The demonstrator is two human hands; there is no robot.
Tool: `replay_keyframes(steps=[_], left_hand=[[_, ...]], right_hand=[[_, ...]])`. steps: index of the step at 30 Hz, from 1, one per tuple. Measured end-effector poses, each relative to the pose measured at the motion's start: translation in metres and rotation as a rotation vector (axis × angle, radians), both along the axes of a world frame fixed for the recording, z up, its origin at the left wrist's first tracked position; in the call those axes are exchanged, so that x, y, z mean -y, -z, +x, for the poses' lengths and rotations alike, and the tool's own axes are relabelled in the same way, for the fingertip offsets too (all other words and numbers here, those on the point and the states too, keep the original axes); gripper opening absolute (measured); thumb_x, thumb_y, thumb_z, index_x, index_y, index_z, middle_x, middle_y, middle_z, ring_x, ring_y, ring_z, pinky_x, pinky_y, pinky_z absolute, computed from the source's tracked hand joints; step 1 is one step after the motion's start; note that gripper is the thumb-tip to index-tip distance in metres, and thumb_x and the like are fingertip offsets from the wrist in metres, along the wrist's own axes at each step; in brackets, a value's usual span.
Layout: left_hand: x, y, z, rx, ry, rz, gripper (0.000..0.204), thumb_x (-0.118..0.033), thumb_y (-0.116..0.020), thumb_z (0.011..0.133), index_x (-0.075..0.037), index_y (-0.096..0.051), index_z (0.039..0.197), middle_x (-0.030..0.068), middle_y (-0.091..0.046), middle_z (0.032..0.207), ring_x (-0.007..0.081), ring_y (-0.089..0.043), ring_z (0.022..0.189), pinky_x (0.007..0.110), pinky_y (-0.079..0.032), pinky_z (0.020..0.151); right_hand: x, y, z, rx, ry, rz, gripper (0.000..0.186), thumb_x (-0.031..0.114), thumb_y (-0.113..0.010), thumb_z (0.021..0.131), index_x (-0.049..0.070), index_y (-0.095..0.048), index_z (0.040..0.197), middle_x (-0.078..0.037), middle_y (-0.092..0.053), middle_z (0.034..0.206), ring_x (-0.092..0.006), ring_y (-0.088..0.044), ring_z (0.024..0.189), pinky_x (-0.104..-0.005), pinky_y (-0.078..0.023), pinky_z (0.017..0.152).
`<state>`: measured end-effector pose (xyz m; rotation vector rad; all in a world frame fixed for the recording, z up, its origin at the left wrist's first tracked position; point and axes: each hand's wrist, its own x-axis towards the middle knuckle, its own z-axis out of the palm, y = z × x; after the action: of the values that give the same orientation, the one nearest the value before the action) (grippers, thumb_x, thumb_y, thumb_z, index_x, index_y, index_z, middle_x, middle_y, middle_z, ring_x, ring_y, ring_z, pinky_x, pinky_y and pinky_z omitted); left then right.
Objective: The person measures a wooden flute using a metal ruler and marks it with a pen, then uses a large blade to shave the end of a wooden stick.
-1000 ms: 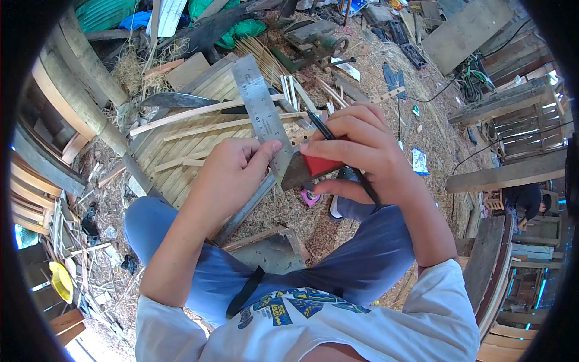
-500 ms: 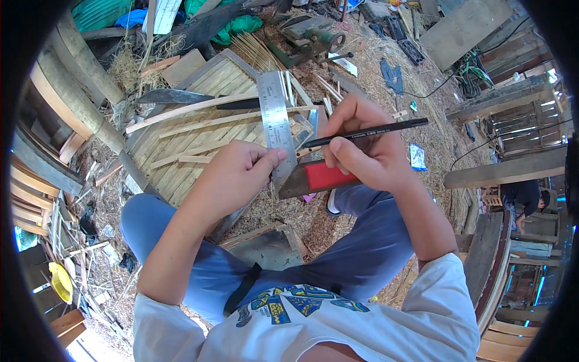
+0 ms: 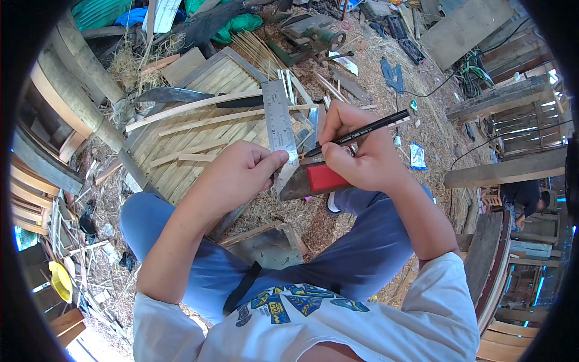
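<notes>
My left hand [image 3: 244,172] pinches the lower end of a steel ruler [image 3: 277,114] between thumb and fingers; the ruler points away from me, leaning slightly left. In my right hand [image 3: 362,157] is a black pencil [image 3: 375,124], gripped as for writing. Its tip points down and left, close to the ruler's right edge. Below the tip lies a dark, slant-ended piece [image 3: 294,189] with a bright red block [image 3: 325,178] on it. My right hand rests over that red block and hides part of it.
Thin wooden strips [image 3: 199,127] lie on a slatted panel [image 3: 181,172] beyond my left hand. A green metal vise-like tool [image 3: 313,51] stands at the far side. Wood shavings cover the ground. A person [image 3: 523,199] bends over at the far right. A yellow hard-looking bowl [image 3: 61,282] lies at left.
The pencil has tilted more steeply, its tip now lower beside the ruler. The ruler's far end has shifted slightly right and nearer to me. My left hand stays almost in place.
</notes>
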<state>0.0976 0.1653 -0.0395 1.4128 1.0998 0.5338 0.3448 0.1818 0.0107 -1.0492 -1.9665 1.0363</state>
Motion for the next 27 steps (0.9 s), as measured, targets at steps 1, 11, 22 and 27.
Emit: replay_keyframes(steps=[1,11,22,27], left_hand=[[0.0,-0.0004,-0.0003,-0.001,0.0,0.0,0.049,-0.035,-0.063,0.109,0.002,-0.071,0.078,0.0003,-0.06,0.061,0.0081,-0.049,0.055,0.032,-0.041,0.055],[0.0005,-0.003,-0.0006,-0.022,0.003,-0.001,0.049,-0.036,-0.064,0.109,0.003,-0.073,0.08,0.0003,-0.061,0.061,0.0085,-0.051,0.056,0.032,-0.042,0.056],[0.0,-0.0027,-0.0014,-0.052,0.019,0.021,0.051,-0.037,-0.063,0.109,0.003,-0.072,0.079,0.002,-0.06,0.059,0.0102,-0.052,0.053,0.033,-0.043,0.055],[0.0006,-0.0049,0.0,-0.062,0.019,-0.013,0.048,-0.032,-0.06,0.112,-0.004,-0.065,0.074,-0.0065,-0.054,0.063,0.0042,-0.043,0.058,0.027,-0.035,0.055]], right_hand=[[-0.0007,0.0016,0.0002,0.02,-0.033,0.016,0.009,0.006,-0.068,0.083,0.003,-0.06,0.086,-0.005,-0.06,0.083,-0.0146,-0.058,0.076,-0.0316,-0.046,0.07],[0.0,-0.0001,-0.0023,0.134,-0.044,0.101,0.007,0.004,-0.065,0.081,0.004,-0.058,0.083,-0.003,-0.057,0.081,-0.0138,-0.053,0.075,-0.0316,-0.042,0.069],[-0.0018,0.0018,-0.0011,0.175,-0.033,0.114,0.014,0.013,-0.074,0.079,0.007,-0.062,0.083,-0.006,-0.063,0.078,-0.025,-0.057,0.08,-0.04,-0.045,0.076],[-0.0021,0.0026,-0.001,0.171,-0.034,0.113,0.014,0.013,-0.074,0.079,0.007,-0.061,0.082,-0.006,-0.063,0.078,-0.0246,-0.057,0.079,-0.0396,-0.045,0.075]])
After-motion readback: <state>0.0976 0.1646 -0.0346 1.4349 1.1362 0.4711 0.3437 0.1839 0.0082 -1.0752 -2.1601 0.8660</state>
